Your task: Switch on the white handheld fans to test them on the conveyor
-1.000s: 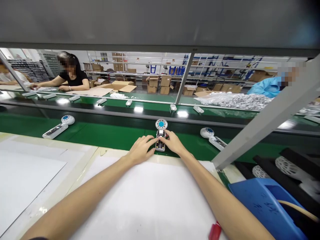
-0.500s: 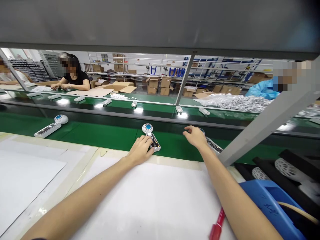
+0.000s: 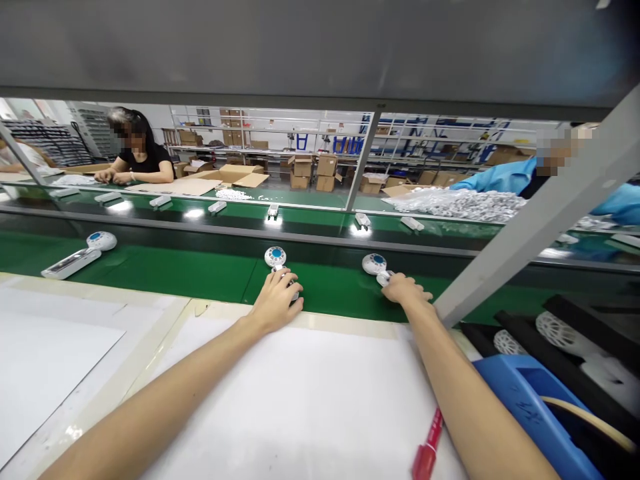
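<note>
On the green belt, a white handheld fan body point(image 3: 275, 256) with a round, blue-centred head lies in front of me. My left hand point(image 3: 277, 300) curls over its handle and hides most of it. Farther right, my right hand point(image 3: 406, 291) has thumb and fingers on the handle of a second fan body point(image 3: 375, 264), whose head points up and left. Its lower handle is behind the hand. A third fan body point(image 3: 73, 263) rests on the belt at the left, its handle open along the top.
A slanted grey post point(image 3: 530, 207) stands just right of my right hand. White sheets point(image 3: 300, 400) cover the bench, with a red marker point(image 3: 427, 445) by my right forearm. A blue bin point(image 3: 525, 393) and white grilles point(image 3: 555, 329) sit at right. Co-workers sit across the line.
The fan bodies on the belt have shifted left. My right hand has come down onto the right fan's handle, its head now uncovered. My left hand now covers more of the middle fan's handle.
</note>
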{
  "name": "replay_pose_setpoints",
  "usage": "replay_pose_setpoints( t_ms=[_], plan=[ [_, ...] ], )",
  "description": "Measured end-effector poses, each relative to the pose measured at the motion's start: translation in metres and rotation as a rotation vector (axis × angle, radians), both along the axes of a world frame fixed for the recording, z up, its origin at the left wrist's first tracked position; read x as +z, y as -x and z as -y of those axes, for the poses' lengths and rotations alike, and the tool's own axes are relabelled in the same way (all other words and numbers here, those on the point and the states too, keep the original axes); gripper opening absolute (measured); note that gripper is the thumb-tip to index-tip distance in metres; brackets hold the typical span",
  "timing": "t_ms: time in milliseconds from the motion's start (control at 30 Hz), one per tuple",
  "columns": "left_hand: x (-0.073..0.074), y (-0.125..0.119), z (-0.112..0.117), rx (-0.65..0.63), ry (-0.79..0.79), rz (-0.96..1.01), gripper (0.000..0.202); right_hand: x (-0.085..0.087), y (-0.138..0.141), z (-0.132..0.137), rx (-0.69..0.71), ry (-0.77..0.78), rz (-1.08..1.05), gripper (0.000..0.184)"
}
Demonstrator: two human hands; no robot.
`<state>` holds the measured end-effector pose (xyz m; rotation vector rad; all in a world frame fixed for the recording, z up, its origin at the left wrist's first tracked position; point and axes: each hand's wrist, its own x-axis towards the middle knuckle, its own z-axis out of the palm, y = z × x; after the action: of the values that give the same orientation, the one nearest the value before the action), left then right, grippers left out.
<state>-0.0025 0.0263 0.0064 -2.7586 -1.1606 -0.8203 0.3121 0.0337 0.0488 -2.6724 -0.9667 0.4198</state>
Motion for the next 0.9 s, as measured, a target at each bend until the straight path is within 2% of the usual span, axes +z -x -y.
replay_pose_setpoints(
  t_ms=[133, 233, 333, 500, 633, 800, 900],
  plan=[
    [0.001, 0.0, 0.001, 0.029, -0.019, 0.015, 0.018, 0.004, 0.0, 0.003, 0.129, -0.084, -0.222, 0.019],
    [0.0, 0.0, 0.001, 0.038, -0.031, 0.024, 0.018, 0.011, 0.013, 0.006, 0.243, -0.208, -0.516, 0.015],
    [-0.001, 0.001, 0.001, 0.043, -0.04, 0.036, 0.017, 0.027, 0.036, 0.008, 0.339, -0.376, -0.825, 0.009],
    [-0.002, 0.002, 0.0, 0.052, -0.045, 0.054, 0.017, 0.066, 0.071, 0.02, 0.416, -0.624, -1.139, 0.012],
    [-0.003, 0.001, 0.0, 0.056, -0.039, 0.057, 0.017, 0.089, 0.09, 0.037, 0.475, -0.704, -1.214, 0.03],
    [-0.003, 0.001, 0.0, 0.052, -0.031, 0.058, 0.016, 0.1, 0.105, 0.052, 0.677, -0.823, -1.211, 0.052],
    [-0.003, 0.002, 0.0, 0.046, -0.027, 0.056, 0.016, 0.103, 0.109, 0.056, 0.769, -0.872, -1.207, 0.057]
  ],
)
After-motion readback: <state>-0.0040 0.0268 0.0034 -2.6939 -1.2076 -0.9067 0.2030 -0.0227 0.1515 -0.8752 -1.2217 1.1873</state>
